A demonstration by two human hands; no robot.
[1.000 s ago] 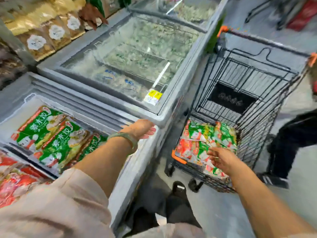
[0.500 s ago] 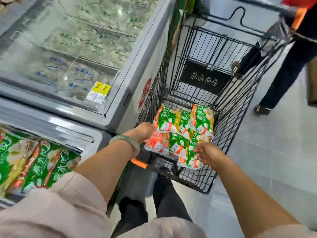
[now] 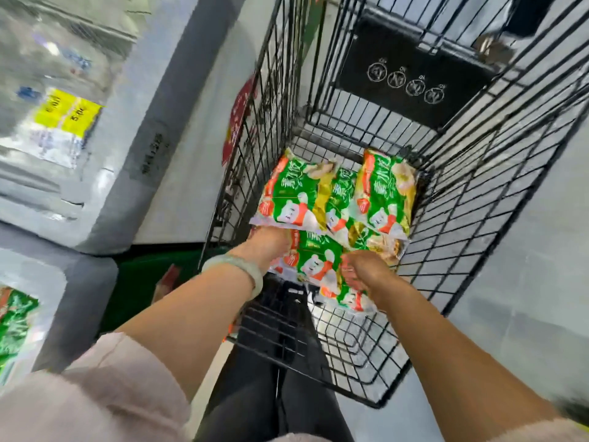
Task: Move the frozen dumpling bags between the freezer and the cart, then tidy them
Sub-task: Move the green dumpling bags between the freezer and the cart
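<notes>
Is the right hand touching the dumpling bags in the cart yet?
Touching. The head view shows the right hand closed on the near edge of the dumpling bags in the cart, its fingers curled over the packaging with no gap.

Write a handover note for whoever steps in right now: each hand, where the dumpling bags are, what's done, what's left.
Left hand: inside the cart, fingers tucked under the pile of dumpling bags; grip hidden.
Right hand: closed on the nearest bag at the pile's front edge.
Bags: several green ones heaped loosely on the cart floor; at least one more in the open freezer, far left.
Done: a batch sits in the cart.
Left: lift or straighten this pile, finish moving bags, tidy them.
</notes>
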